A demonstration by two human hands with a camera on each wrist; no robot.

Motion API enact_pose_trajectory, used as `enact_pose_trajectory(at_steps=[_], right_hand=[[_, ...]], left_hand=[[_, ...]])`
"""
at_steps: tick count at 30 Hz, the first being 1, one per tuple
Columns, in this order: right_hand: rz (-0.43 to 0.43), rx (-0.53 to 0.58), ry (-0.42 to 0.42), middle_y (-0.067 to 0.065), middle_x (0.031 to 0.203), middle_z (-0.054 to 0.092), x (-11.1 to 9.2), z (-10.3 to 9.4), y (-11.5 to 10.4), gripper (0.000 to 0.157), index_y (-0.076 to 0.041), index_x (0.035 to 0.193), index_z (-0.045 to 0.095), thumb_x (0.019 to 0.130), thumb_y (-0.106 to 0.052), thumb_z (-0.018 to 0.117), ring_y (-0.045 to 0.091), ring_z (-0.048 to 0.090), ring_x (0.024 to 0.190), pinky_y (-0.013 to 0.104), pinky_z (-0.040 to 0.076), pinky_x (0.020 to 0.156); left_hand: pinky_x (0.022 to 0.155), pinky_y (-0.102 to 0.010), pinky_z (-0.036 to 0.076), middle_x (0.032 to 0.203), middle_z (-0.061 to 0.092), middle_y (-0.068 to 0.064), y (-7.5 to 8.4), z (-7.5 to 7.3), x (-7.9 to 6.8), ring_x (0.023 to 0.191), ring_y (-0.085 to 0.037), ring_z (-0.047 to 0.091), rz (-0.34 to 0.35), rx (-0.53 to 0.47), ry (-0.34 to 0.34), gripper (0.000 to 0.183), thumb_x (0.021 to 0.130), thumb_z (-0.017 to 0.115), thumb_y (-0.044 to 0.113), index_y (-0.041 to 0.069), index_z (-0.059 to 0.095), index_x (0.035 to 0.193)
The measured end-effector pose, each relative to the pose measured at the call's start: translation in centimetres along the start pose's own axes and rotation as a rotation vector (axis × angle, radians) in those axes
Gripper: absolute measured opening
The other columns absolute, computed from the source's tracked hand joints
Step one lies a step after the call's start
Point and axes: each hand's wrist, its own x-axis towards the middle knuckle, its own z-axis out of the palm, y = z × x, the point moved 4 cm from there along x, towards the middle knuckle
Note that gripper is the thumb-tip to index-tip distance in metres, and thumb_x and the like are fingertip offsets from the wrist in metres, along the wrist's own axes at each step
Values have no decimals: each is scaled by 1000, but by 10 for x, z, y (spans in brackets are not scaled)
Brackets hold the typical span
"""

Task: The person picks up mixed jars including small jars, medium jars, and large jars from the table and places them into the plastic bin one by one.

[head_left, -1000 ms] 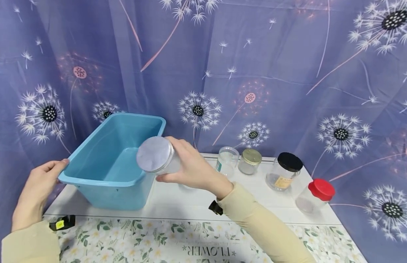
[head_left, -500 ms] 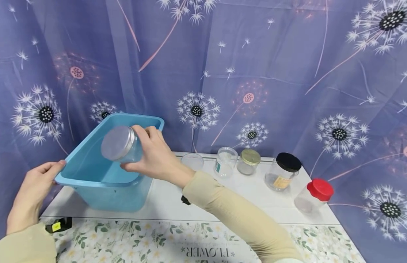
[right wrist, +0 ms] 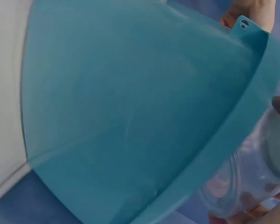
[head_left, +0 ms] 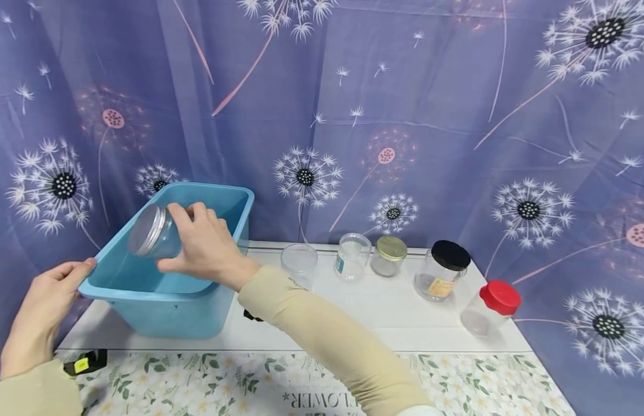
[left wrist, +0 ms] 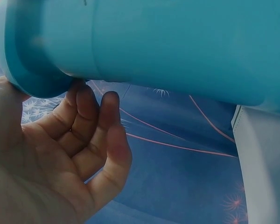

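A light-blue plastic tub (head_left: 171,315) stands on the left of the white table. My left hand (head_left: 43,306) grips its left rim, thumb on top; in the left wrist view the fingers (left wrist: 86,109) curl beneath the rim. My right hand (head_left: 207,248) holds a clear jar (head_left: 168,234) with a silver lid, tilted with the lid facing left, over the tub's opening. In the right wrist view the jar (right wrist: 247,182) shows beyond the tub's rim (right wrist: 214,140), with fingers around it.
Along the table (head_left: 353,318) stand a clear container (head_left: 299,260), an open-topped jar with a teal label (head_left: 353,260), a gold-lidded jar (head_left: 388,257), a black-lidded jar (head_left: 441,271) and a red-lidded jar (head_left: 491,309). A floral cloth (head_left: 197,381) runs along the front; a curtain (head_left: 280,115) hangs behind.
My right hand has carried the silver-lidded jar leftward, from beside the tub's right rim to over its opening. The left hand keeps its grip on the rim.
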Motion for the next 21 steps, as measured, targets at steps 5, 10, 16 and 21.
enact_pose_trajectory(at_steps=[5, 10, 16, 21], right_hand=[[99, -34, -101, -5, 122, 42, 4, 16, -5, 92, -33, 150, 29, 75, -67, 72, 8, 39, 96, 24, 33, 75], [147, -64, -149, -7, 120, 41, 6, 30, -7, 92, -37, 150, 29, 74, -72, 69, 8, 36, 93, 25, 32, 72], [189, -78, -201, -5, 126, 43, 8, 42, -7, 93, -38, 147, 34, 70, -76, 69, 10, 41, 100, 27, 35, 74], [218, -81, -249, -6, 128, 43, 10, 49, -9, 92, -40, 145, 36, 68, -77, 70, 12, 43, 107, 32, 38, 80]], left_hand=[[62, -30, 37, 70, 55, 9, 1, 0, -1, 69, -8, 47, 13, 28, -10, 53, 101, 48, 45, -6, 62, 99], [64, -33, 36, 70, 55, 7, 3, 1, -1, 70, -10, 47, 5, 16, -10, 55, 101, 47, 47, -5, 61, 99], [68, -37, 34, 71, 56, 8, 1, 2, -3, 73, -9, 48, -23, 6, -20, 55, 100, 47, 50, -3, 61, 101], [67, -35, 34, 70, 56, 8, 2, 1, -3, 72, -8, 47, -13, 14, -17, 56, 101, 47, 49, -6, 61, 101]])
